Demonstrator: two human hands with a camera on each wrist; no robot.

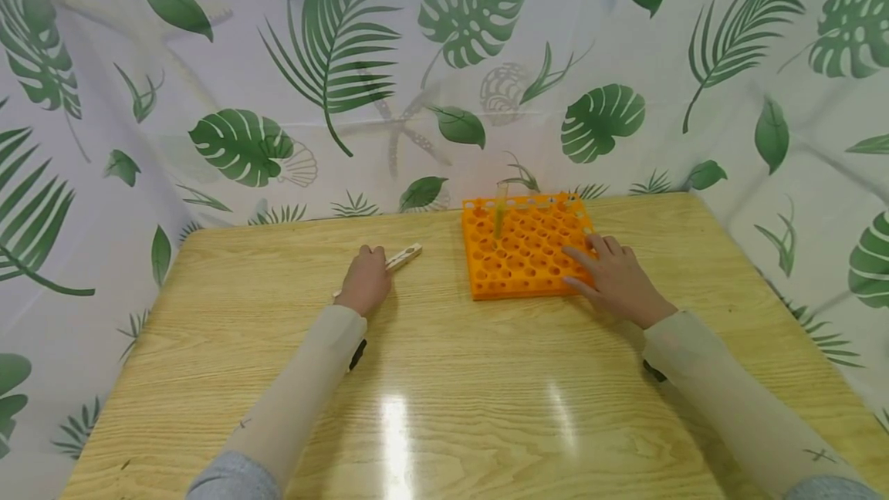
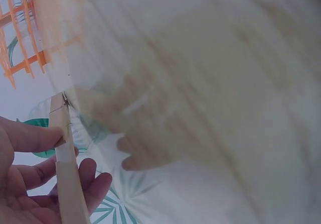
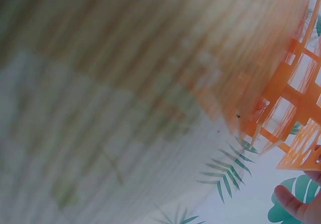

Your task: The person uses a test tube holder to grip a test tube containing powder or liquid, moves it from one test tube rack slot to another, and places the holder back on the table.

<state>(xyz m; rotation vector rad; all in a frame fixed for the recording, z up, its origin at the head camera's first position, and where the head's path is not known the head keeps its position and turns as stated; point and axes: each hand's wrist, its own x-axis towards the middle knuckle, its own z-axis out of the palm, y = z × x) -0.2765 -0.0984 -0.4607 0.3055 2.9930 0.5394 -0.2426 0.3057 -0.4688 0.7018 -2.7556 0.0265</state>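
Note:
My left hand (image 1: 366, 282) holds a wooden test tube clamp (image 1: 404, 256) over the left part of the table. In the left wrist view, the thumb lies across the clamp (image 2: 68, 169) with the other fingers behind it. The clamp's tip points toward an orange test tube rack (image 1: 479, 288), apart from it. A test tube (image 1: 500, 214) with yellowish contents stands upright in the rack's left part. My right hand (image 1: 621, 280) rests at the rack's right end, fingers extended over its edge. Only a thumb and part of a finger show in the right wrist view, beside the rack (image 3: 288, 86).
The wood-grain table (image 1: 486, 392) runs back to a white leaf-print cloth (image 1: 389, 68), which also hangs along both sides. The rack stands close to the table's back edge.

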